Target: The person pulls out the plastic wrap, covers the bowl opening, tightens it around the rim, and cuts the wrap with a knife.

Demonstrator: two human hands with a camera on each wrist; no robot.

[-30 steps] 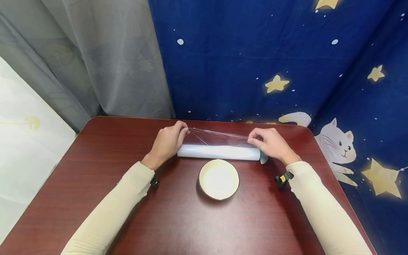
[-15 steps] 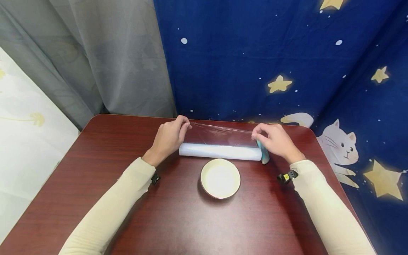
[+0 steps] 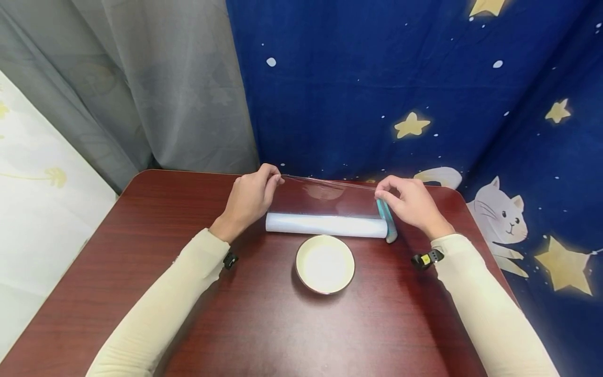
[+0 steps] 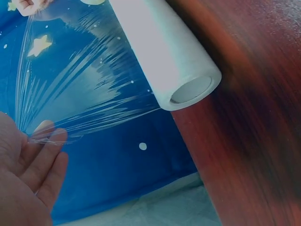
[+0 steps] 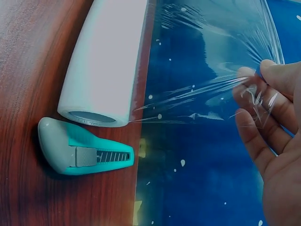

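Observation:
A white roll of plastic wrap (image 3: 326, 225) lies across the table behind a cream bowl (image 3: 325, 264). Clear plastic wrap (image 3: 325, 196) stretches from the roll up and away to both hands. My left hand (image 3: 252, 193) pinches one corner of the film between thumb and forefinger; creases fan out from that pinch in the left wrist view. At the other corner, my right hand (image 3: 409, 203) pinches the film the same way, its other fingers behind the clear sheet. A teal and grey box cutter (image 5: 89, 148) lies beside the roll's right end, below the right hand.
The dark red wooden table (image 3: 325, 335) ends just behind the roll. Beyond its far edge hang a grey curtain (image 3: 188, 94) and a blue star-patterned curtain (image 3: 353, 94).
Both hands have moved away toward the far edge and slightly apart, drawing more film off the roll. The box cutter shows more. Roll and bowl stay about where they were.

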